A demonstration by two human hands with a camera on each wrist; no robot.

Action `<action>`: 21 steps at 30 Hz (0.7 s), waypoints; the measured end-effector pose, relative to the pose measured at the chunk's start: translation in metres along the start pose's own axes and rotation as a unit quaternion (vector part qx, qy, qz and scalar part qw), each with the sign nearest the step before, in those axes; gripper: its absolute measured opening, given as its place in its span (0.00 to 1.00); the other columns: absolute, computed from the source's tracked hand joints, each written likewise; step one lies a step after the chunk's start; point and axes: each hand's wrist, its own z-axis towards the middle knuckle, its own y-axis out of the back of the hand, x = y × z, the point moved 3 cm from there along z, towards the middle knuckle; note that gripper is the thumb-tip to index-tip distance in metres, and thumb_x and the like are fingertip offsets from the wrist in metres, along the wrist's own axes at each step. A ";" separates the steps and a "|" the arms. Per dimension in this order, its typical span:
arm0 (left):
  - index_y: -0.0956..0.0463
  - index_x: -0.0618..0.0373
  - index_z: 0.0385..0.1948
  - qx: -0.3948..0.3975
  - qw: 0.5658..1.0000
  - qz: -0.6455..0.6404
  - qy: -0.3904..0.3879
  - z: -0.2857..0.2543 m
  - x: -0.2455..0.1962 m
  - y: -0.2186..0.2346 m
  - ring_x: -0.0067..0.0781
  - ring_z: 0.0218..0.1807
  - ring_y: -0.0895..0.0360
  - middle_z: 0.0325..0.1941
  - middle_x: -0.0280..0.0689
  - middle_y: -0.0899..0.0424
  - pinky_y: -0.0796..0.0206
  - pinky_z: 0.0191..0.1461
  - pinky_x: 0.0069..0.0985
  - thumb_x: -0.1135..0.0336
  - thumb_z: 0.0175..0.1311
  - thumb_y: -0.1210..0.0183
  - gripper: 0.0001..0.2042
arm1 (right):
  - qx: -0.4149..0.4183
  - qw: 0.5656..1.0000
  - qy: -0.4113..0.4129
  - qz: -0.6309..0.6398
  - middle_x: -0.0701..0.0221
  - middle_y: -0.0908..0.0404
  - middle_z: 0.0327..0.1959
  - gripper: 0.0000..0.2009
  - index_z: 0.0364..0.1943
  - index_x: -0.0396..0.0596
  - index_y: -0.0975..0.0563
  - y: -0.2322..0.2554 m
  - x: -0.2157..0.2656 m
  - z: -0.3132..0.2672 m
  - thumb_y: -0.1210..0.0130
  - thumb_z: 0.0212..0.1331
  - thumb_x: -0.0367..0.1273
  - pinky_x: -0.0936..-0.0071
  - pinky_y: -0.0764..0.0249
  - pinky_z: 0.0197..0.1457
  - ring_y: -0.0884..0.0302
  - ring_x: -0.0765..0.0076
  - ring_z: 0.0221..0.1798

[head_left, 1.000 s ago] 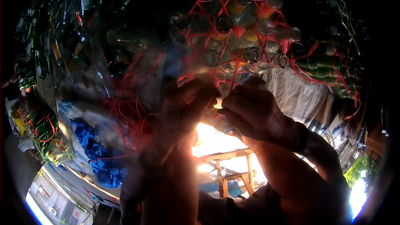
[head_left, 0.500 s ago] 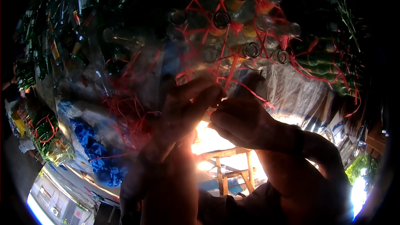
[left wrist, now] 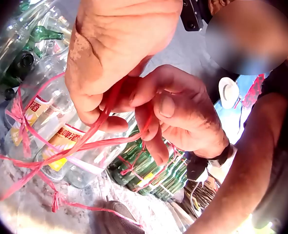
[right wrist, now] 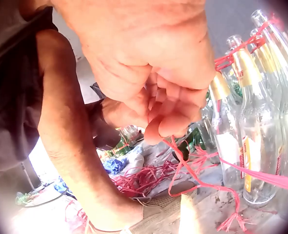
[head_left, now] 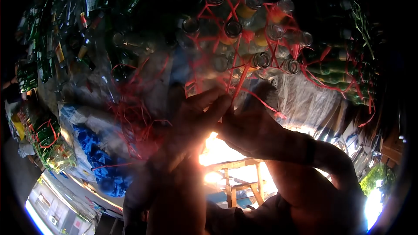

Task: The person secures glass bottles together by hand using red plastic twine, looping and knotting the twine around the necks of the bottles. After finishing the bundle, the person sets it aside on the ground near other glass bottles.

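Both hands tying red string on a bundle of clear glass bottles

Head view: we've got our left hand [head_left: 198, 113] and right hand [head_left: 250, 124] pressed together just below the bundle of clear bottles [head_left: 244, 39], both pinching the red string [head_left: 238, 85] that runs up into the netting around the bottle necks; green bottles [head_left: 337, 72] lie just right of the bundle and a heap of loose red string [head_left: 135, 117] sits to the left. Left wrist view: our left hand [left wrist: 117, 53] has its fingers curled round the string [left wrist: 73, 148], right hand [left wrist: 175, 114] gripping it too, with labelled bottles [left wrist: 61, 141] behind. Right wrist view: right hand [right wrist: 149, 63] fingertips closed tight on the string [right wrist: 192, 178], which trails down beside the upright bottles [right wrist: 251, 122].
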 end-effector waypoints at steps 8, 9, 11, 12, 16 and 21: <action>0.28 0.58 0.33 0.004 0.996 -0.030 -0.078 0.003 0.005 0.000 0.14 0.33 0.35 0.29 0.26 0.29 0.42 0.36 0.21 0.72 0.81 0.49 0.10 | -0.009 0.946 -0.063 0.318 0.70 0.17 0.26 0.12 0.45 0.42 0.16 0.052 -0.052 0.015 0.30 0.57 0.27 0.68 0.25 0.25 0.20 0.67 0.23; 0.29 0.57 0.31 0.000 0.998 -0.057 -0.031 0.003 0.004 -0.004 0.14 0.31 0.37 0.28 0.26 0.31 0.44 0.34 0.21 0.73 0.81 0.50 0.11 | -0.068 0.946 -0.086 0.305 0.69 0.18 0.27 0.11 0.42 0.38 0.16 0.057 -0.065 0.024 0.30 0.56 0.25 0.67 0.25 0.26 0.21 0.67 0.23; 0.31 0.56 0.30 -0.004 0.996 -0.084 0.015 0.002 0.001 -0.006 0.14 0.29 0.39 0.27 0.25 0.33 0.46 0.33 0.21 0.73 0.81 0.52 0.12 | -0.102 0.962 -0.142 0.209 0.66 0.17 0.28 0.08 0.40 0.38 0.16 0.064 -0.090 0.041 0.31 0.57 0.22 0.68 0.25 0.27 0.21 0.65 0.23; 0.31 0.56 0.30 -0.001 0.998 -0.060 0.002 0.001 -0.002 -0.004 0.14 0.29 0.41 0.26 0.24 0.35 0.47 0.32 0.22 0.73 0.81 0.52 0.12 | -0.121 0.967 -0.154 0.161 0.65 0.17 0.28 0.08 0.40 0.40 0.15 0.064 -0.101 0.048 0.31 0.57 0.21 0.69 0.26 0.27 0.21 0.64 0.23; 0.31 0.57 0.30 -0.011 1.000 0.022 0.012 -0.001 -0.006 0.001 0.14 0.28 0.42 0.25 0.24 0.36 0.48 0.31 0.22 0.73 0.81 0.52 0.11 | -0.091 0.959 -0.212 0.167 0.65 0.18 0.25 0.05 0.38 0.44 0.14 0.051 -0.119 0.058 0.31 0.59 0.24 0.69 0.26 0.28 0.22 0.64 0.22; 0.30 0.58 0.31 -0.019 0.996 0.058 -0.063 0.000 -0.005 -0.002 0.15 0.29 0.41 0.26 0.24 0.34 0.46 0.32 0.22 0.74 0.80 0.51 0.10 | -0.048 0.967 -0.222 0.115 0.64 0.21 0.21 0.06 0.30 0.44 0.16 0.050 -0.120 0.067 0.31 0.61 0.31 0.65 0.26 0.28 0.21 0.58 0.22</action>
